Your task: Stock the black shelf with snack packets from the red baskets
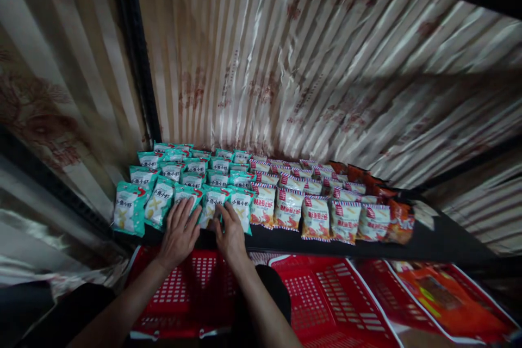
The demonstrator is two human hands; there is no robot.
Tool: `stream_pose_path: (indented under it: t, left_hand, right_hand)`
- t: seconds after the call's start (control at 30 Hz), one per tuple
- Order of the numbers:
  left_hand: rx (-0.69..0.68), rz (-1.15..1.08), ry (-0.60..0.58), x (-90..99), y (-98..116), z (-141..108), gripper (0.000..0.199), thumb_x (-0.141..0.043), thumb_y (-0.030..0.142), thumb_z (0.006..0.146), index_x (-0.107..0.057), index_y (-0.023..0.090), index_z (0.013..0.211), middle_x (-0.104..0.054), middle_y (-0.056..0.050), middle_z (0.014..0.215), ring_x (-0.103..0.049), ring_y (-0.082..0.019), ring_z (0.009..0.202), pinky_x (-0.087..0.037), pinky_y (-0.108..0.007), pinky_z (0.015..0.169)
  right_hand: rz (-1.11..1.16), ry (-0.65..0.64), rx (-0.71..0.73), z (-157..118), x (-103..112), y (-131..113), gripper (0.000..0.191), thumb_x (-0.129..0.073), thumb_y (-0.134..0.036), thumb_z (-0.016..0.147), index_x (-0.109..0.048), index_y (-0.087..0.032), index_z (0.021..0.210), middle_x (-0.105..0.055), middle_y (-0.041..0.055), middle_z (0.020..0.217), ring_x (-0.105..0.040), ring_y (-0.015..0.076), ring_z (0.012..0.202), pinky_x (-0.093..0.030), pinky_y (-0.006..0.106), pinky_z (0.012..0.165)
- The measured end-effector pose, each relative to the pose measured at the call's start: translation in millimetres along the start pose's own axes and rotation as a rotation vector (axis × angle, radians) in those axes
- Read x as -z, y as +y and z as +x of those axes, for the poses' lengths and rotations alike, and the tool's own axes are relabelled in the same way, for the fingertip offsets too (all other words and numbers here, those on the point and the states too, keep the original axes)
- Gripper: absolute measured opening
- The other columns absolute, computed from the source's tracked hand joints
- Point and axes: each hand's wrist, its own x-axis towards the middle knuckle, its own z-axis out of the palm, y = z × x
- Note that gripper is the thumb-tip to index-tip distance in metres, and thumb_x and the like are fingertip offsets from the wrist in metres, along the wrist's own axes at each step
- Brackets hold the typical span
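Teal-and-white snack bags (159,202) stand upright in several rows on the left part of a black shelf (444,231). My left hand (179,230) lies with its fingers stretched flat against a front-row teal bag (186,194), covering much of it. My right hand (229,231) is at the front of the neighbouring teal bags (215,201), its fingers bent and apart, touching or very near them. Just right of them, rows of white snack bags (263,205) with striped edges and orange-red print stand on the same shelf.
Orange snack bags (400,221) form the right end of the rows. Below the shelf are a red basket (179,283), another red basket (326,293), and a third holding a large orange package (444,299). Striped, printed curtain sheeting (253,65) hangs behind, with a dark upright post (141,49) at left.
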Motion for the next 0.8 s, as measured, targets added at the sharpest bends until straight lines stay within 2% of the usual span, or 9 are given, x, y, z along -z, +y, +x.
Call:
stream_pose_path:
  t: [0.17,0.37,0.67,0.8]
  left_hand:
    - [-0.013,0.056,-0.052,-4.7,2.3,7.0,0.047,-0.048,0.019,0.086,-0.043,0.017,0.132,-0.040,-0.014,0.141,-0.026,-0.028,0.135,-0.025,-0.050,0.108]
    - [-0.031,0.085,-0.056,-9.9,7.6,8.5,0.042,-0.052,0.021,0.085,-0.048,0.018,0.127,-0.039,-0.015,0.141,-0.028,-0.028,0.135,-0.025,-0.050,0.108]
    - [-0.073,0.084,-0.149,-4.3,5.5,9.8,0.052,-0.056,0.039,0.082,-0.047,0.017,0.128,-0.039,-0.017,0.141,-0.029,-0.030,0.134,-0.022,-0.052,0.108]
    - [-0.052,0.090,-0.180,-4.7,7.0,9.3,0.052,-0.055,0.037,0.082,-0.045,0.018,0.130,-0.035,-0.016,0.144,-0.025,-0.030,0.136,-0.021,-0.052,0.109]
  right_hand:
    - [0.091,-0.042,0.029,4.8,-0.9,-2.4,0.039,-0.044,-0.018,0.085,-0.058,-0.017,0.121,-0.053,0.0163,0.128,-0.051,0.0254,0.119,-0.045,0.042,0.097]
    - [0.115,-0.091,0.036,8.7,5.1,2.0,0.038,-0.043,-0.017,0.084,-0.059,-0.014,0.118,-0.052,0.0179,0.129,-0.051,0.0257,0.119,-0.045,0.041,0.098]
    - [0.140,-0.043,0.049,14.7,35.4,20.0,0.032,-0.044,-0.022,0.086,-0.062,-0.016,0.112,-0.054,0.0141,0.127,-0.051,0.0213,0.119,-0.041,0.038,0.101]
    - [0.141,-0.026,0.049,9.8,46.6,26.7,0.031,-0.043,-0.022,0.087,-0.062,-0.017,0.111,-0.056,0.0130,0.125,-0.053,0.0199,0.117,-0.042,0.036,0.100]
